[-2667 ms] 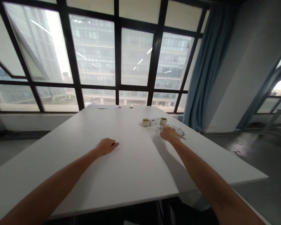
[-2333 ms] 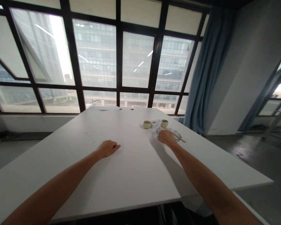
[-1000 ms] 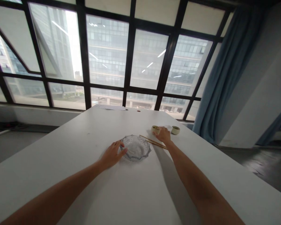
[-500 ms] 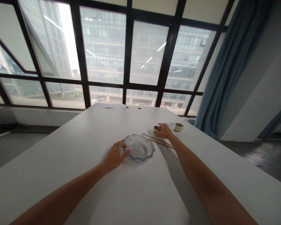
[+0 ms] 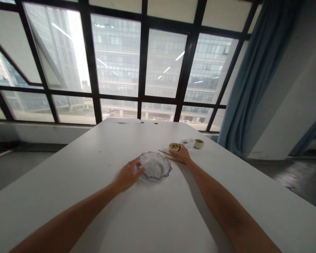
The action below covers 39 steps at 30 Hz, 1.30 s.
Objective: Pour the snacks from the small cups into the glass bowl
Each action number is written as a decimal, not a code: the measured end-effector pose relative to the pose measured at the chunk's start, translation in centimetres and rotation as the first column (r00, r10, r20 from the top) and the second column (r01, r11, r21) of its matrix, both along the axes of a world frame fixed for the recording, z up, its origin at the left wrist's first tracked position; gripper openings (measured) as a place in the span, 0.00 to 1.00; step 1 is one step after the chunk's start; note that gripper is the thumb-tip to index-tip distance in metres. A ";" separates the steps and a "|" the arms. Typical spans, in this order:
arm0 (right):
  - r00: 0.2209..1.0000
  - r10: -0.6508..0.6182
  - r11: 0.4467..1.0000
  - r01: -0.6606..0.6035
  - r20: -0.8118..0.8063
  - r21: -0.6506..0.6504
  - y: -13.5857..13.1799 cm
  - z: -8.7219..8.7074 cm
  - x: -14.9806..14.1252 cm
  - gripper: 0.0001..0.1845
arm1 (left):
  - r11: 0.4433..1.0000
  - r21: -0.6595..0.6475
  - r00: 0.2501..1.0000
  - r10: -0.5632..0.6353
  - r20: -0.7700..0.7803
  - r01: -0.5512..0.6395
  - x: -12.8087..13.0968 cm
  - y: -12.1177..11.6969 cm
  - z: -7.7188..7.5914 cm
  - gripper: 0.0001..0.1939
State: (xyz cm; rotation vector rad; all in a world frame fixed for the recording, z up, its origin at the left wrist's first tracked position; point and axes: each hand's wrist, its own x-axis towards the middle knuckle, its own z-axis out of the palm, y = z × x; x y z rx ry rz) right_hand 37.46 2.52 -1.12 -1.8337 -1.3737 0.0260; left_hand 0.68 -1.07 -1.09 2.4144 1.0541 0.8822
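The counter (image 5: 68, 196) lies open to the left of my left hand (image 5: 126, 175). On the right, the chopsticks (image 5: 165, 154) and three small cups (image 5: 186, 144) obstruct passage beyond the glass dish (image 5: 158, 168).

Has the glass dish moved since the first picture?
Yes. The glass dish came from beside the small cups toward the person, mid-table, left hand touching it.
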 end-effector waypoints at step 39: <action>0.415 0.365 0.794 -0.606 0.833 -0.046 -4.2 4.7 -9.5 0.37 | 0.995 0.000 0.988 0.098 -0.118 -0.098 0.0 -0.4 0.9 0.18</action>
